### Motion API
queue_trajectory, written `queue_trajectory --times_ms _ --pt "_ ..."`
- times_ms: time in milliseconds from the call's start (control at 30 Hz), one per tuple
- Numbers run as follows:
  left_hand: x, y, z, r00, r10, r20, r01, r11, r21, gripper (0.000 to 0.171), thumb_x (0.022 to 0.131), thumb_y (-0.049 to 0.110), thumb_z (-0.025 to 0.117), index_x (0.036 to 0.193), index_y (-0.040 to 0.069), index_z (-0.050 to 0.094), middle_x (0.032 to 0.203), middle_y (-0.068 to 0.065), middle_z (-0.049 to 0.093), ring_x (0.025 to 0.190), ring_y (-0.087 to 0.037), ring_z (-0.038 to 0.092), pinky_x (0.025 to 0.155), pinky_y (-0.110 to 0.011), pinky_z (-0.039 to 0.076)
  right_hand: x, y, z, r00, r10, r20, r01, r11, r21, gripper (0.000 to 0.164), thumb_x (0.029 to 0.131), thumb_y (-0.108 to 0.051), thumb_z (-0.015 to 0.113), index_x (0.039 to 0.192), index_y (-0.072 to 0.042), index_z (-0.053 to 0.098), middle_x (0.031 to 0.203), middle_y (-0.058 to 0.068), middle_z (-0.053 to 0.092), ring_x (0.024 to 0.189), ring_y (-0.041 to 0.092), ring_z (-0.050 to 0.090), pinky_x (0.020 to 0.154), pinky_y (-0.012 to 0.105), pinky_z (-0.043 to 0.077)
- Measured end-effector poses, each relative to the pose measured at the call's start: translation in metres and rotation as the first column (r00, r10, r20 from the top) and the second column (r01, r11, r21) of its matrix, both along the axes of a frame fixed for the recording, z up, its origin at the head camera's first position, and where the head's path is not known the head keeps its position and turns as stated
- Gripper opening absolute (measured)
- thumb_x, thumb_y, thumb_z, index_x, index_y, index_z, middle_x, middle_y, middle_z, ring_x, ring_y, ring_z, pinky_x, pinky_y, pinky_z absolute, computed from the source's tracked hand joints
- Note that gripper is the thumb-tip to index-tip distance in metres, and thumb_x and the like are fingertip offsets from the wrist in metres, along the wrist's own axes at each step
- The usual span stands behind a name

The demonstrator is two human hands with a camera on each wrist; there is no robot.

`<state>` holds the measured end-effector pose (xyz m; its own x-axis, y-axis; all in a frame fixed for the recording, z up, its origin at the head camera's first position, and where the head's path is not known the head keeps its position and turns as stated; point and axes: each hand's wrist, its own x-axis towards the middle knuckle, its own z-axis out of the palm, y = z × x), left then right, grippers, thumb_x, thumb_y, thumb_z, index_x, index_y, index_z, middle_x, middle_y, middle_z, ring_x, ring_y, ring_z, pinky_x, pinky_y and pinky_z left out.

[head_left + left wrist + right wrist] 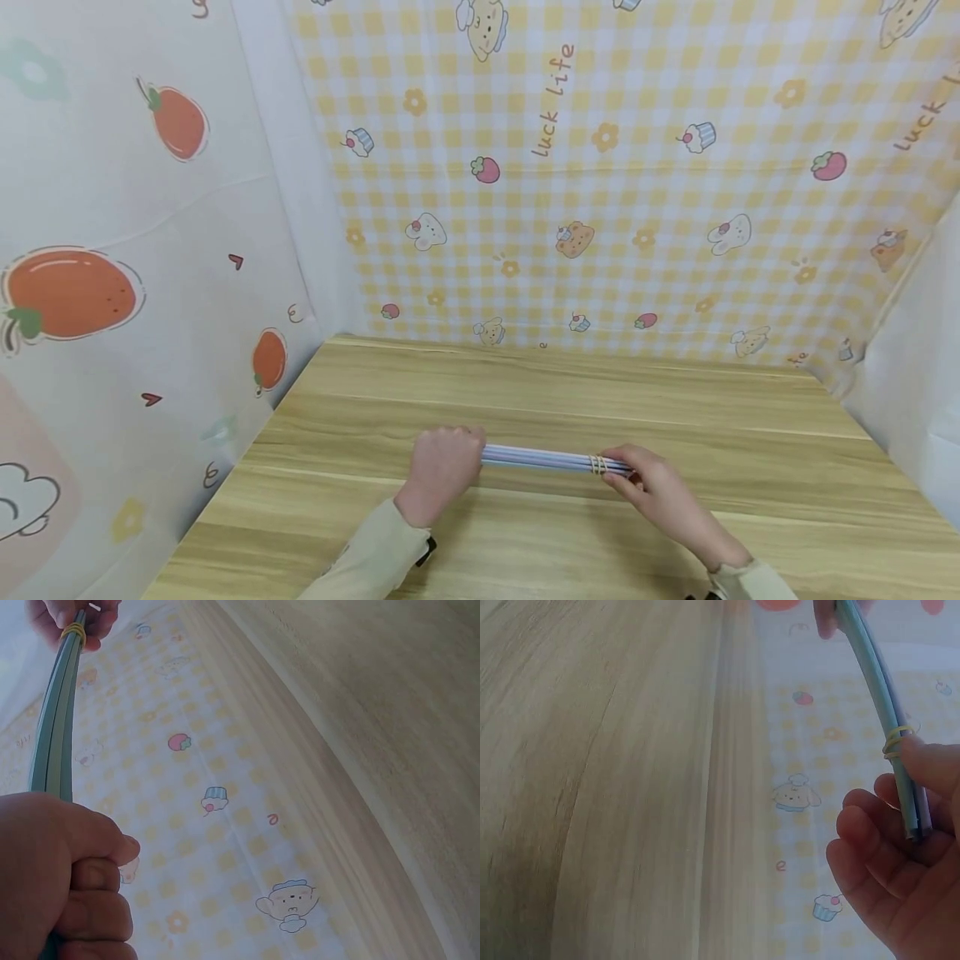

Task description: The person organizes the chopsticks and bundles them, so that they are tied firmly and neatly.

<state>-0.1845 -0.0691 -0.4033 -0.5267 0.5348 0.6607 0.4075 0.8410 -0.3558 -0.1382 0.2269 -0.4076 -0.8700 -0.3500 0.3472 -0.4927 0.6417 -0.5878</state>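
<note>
Yellow and white squares covered the back cloth (525, 192), with small cakes, bears and berries on it; below it lay a wood table (570, 542), and from far away I watched two hands work over it; a bundle (536, 457) of thin blue and purple sticks stretched sideways between them, over the middle of the table; I could not tell how high it was. Left hand (444, 462) was closed tight like a fist around one end; right hand (663, 492) was only half closed at the other end, with its thumb pressed by the yellow band (598, 464) and its other fingers bent loosely behind the sticks; the band went around the bundle in a few loops, near the right end. To me, the step in hand looked like fixing or checking that band; the left end had no band that I could see, as the fist hid it. I thought the next move called for a steady left fist and a gentle right thumb; a hard tug might have made the sticks slip.
</note>
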Motion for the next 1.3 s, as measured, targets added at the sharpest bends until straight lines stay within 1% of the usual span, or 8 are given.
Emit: queue_trajectory --times_ms 133,267,633,800,933,1100,1200,1300 --pt "0.0 0.001 0.0 1.0 0.014 0.011 -0.014 1.0 -0.018 0.034 0.062 -0.001 0.046 0.049 0.021 0.023 0.047 0.008 0.011 0.047 -0.005 0.006 0.039 -0.019 0.004 0.0 -0.002 0.0 0.998 0.025 -0.058 -0.023 0.999 0.032 0.02 0.089 -0.01 0.063 0.108 -0.002 0.064 0.084 -0.009 0.056 0.063 -0.006 0.043 0.05 0.018 0.041" --pt "0.002 0.002 0.0 1.0 0.013 0.021 -0.012 1.0 -0.026 0.039 0.064 0.0 0.051 0.05 0.021 0.021 0.048 0.008 0.009 0.047 -0.005 0.004 0.039 -0.019 0.003 -0.001 -0.004 0.001 0.991 0.047 -0.122 -0.043 0.999 0.033 0.022 0.088 -0.008 0.064 0.109 -0.002 0.065 0.084 -0.012 0.054 0.064 -0.006 0.041 0.051 0.017 0.041" --pt "0.007 0.004 0.002 0.997 0.028 0.078 -0.026 0.999 -0.032 0.046 0.069 0.003 0.059 0.052 0.02 0.02 0.048 0.008 0.01 0.047 -0.006 0.005 0.04 -0.019 0.004 -0.003 -0.009 -0.003 0.988 0.037 -0.152 -0.04 0.999 -0.013 0.028 0.084 -0.011 0.068 0.111 -0.004 0.067 0.079 -0.017 0.05 0.059 -0.006 0.037 0.048 0.017 0.038" --pt "0.008 0.005 0.002 0.998 0.03 0.055 -0.028 0.999 -0.036 0.042 0.067 0.001 0.054 0.052 0.02 0.02 0.048 0.008 0.009 0.047 -0.006 0.004 0.04 -0.02 0.003 -0.003 -0.011 -0.007 0.978 0.03 -0.208 -0.037 0.999 -0.03 0.032 0.08 -0.009 0.071 0.112 -0.003 0.068 0.076 -0.018 0.048 0.059 -0.007 0.035 0.048 0.016 0.038" --pt "0.007 0.005 0.001 0.999 0.036 0.032 -0.034 0.999 -0.042 0.039 0.067 0.002 0.051 0.052 0.02 0.02 0.048 0.008 0.009 0.047 -0.006 0.004 0.041 -0.02 0.003 -0.004 -0.014 -0.008 0.971 0.034 -0.237 -0.043 0.999 -0.031 0.037 0.078 -0.009 0.072 0.114 -0.002 0.067 0.074 -0.018 0.047 0.058 -0.008 0.035 0.048 0.016 0.039" --pt "0.007 0.003 0.0 0.996 0.051 0.074 -0.047 0.997 -0.057 0.042 0.069 0.004 0.059 0.051 0.02 0.024 0.048 0.008 0.011 0.046 -0.005 0.006 0.039 -0.02 0.005 -0.005 -0.016 -0.006 0.964 0.034 -0.263 -0.036 0.999 0.0 0.043 0.077 -0.009 0.073 0.118 -0.001 0.065 0.076 -0.017 0.049 0.06 -0.008 0.036 0.049 0.015 0.04" --pt "0.005 0.002 -0.001 0.995 0.047 0.092 -0.043 0.998 -0.049 0.042 0.069 0.006 0.063 0.051 0.02 0.028 0.047 0.008 0.014 0.046 -0.005 0.007 0.038 -0.02 0.005 -0.005 -0.014 -0.003 0.967 0.04 -0.25 -0.037 0.999 0.018 0.049 0.076 -0.007 0.074 0.123 0.001 0.06 0.082 -0.013 0.051 0.063 -0.007 0.037 0.051 0.015 0.04" --pt "0.003 0.0 -0.002 0.993 0.049 0.104 -0.044 0.998 -0.05 0.042 0.069 0.01 0.067 0.05 0.02 0.031 0.047 0.009 0.016 0.046 -0.005 0.009 0.038 -0.02 0.006 -0.005 -0.01 0.001 0.967 0.034 -0.251 -0.028 0.999 0.028 0.047 0.076 -0.002 0.074 0.121 0.003 0.06 0.087 -0.008 0.054 0.068 -0.006 0.041 0.054 0.016 0.043"
